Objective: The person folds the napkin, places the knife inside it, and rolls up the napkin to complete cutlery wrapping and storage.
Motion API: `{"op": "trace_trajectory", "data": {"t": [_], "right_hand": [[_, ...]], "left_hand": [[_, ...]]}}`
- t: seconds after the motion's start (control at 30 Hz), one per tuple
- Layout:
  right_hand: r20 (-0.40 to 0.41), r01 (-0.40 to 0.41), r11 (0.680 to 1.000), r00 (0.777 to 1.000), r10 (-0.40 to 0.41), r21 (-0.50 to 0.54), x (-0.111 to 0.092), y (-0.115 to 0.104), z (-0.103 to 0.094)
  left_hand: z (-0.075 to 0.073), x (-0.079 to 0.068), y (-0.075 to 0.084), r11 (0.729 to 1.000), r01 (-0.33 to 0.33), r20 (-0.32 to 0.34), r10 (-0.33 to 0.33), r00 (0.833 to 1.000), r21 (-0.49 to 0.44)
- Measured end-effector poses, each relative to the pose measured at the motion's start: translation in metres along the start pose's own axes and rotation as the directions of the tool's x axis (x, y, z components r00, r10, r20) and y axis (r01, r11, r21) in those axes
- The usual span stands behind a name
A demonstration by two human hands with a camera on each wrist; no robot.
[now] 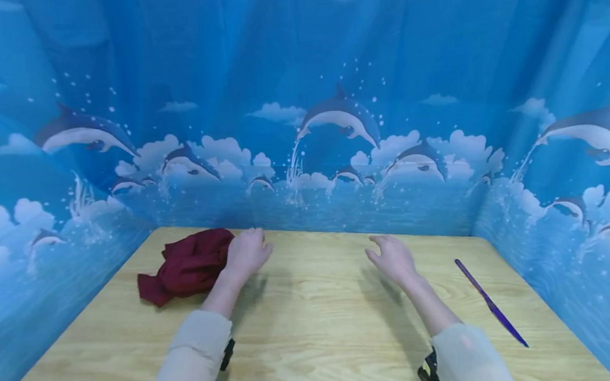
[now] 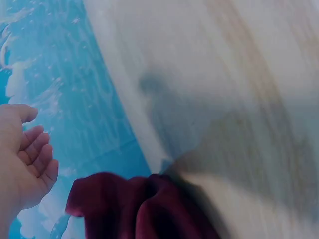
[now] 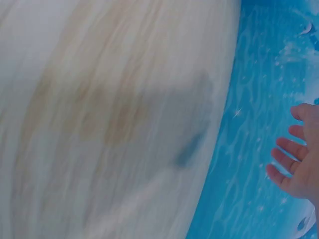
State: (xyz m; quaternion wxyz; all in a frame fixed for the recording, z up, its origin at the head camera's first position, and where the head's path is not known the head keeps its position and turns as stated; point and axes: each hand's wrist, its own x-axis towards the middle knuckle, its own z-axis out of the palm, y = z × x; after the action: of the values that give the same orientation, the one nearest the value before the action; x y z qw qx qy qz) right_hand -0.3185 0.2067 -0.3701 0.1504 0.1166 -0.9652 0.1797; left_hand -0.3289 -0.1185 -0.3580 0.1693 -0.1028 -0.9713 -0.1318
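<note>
Fingers loosely bent, released, left hand and right hand hover above the table.

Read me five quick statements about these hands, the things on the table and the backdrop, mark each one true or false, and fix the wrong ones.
1. The crumpled dark red cloth is nearer the left hand than the right hand. True.
2. The left hand grips the dark red cloth. False: its fingers are loosely curled and hold nothing.
3. A thin purple item lies on the table. True.
4. The thin purple item lies between the two hands. False: it lies to the right of the right hand.
5. The blue backdrop has dolphins printed on it. True.
</note>
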Motion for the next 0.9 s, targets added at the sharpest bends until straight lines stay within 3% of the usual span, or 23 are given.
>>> {"op": "trace_trajectory", "data": {"t": [0.17, 0.4, 0.67, 0.9], "right_hand": [[-0.012, 0.076, 0.993, 0.997, -0.076, 0.088, 0.01, -0.029, -0.003], [0.012, 0.105, 0.971, 0.994, -0.109, 0.213, 0.019, -0.066, 0.001], [0.014, 0.132, 0.931, 0.989, -0.146, 0.341, 0.03, -0.101, 0.007], [0.062, 0.224, 0.901, 0.962, -0.265, 0.372, 0.04, -0.135, 0.019]], "left_hand": [[-0.024, -0.001, -0.008, 0.996, 0.062, 0.022, -0.061, 0.998, -0.057], [-0.045, -0.009, -0.035, 0.987, 0.128, 0.052, -0.124, 0.991, -0.094], [-0.063, -0.019, -0.064, 0.989, 0.119, 0.08, -0.112, 0.991, -0.088], [-0.077, -0.032, -0.092, 0.994, 0.096, 0.155, -0.086, 0.984, -0.057]]}}
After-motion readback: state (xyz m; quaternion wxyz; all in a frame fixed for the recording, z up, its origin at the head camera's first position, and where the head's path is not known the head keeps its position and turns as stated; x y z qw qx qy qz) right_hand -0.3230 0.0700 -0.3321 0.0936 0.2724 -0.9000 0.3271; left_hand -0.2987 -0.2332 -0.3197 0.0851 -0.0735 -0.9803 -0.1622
